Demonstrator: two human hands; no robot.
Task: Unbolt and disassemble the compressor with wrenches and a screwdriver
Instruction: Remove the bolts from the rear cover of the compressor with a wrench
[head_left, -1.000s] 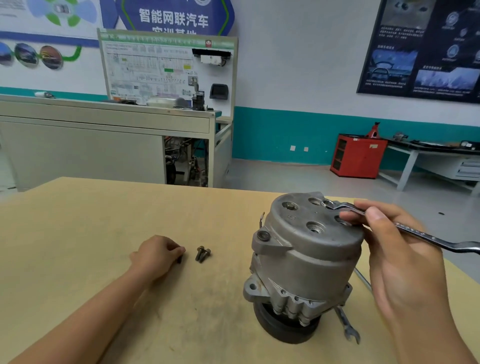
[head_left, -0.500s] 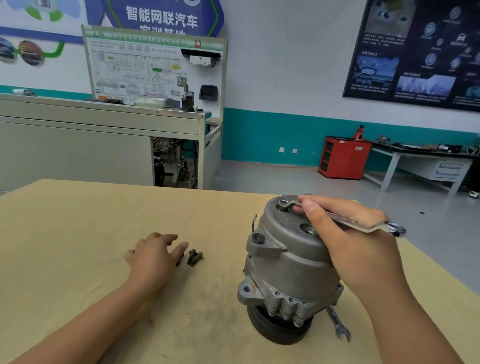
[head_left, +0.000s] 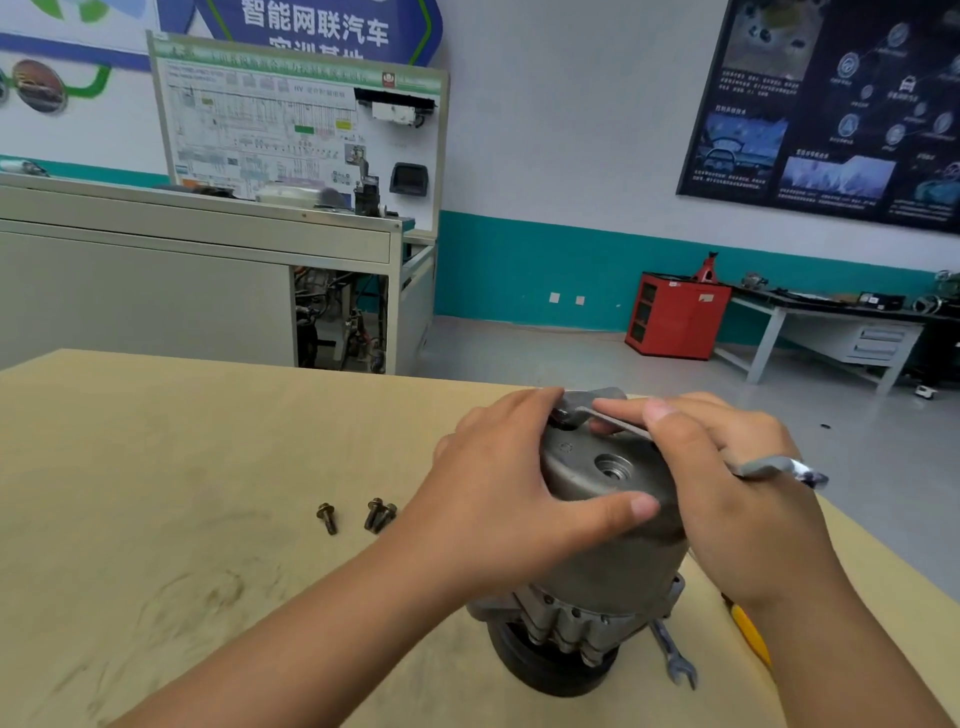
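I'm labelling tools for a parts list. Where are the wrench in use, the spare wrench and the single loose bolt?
wrench in use (head_left: 763, 469), head view, free handle end.
spare wrench (head_left: 668, 650), head view, middle of shaft.
single loose bolt (head_left: 327, 518), head view, shank.

A single wide-angle view from the person's head, facing forward and tilted down over the table (head_left: 156, 467). The left hand (head_left: 498, 499), right hand (head_left: 727, 499) and compressor (head_left: 623, 566) lie close, low and right of centre; forearms enter from the bottom edge. The wall (head_left: 571, 156) stands well beyond, across the floor (head_left: 571, 364)
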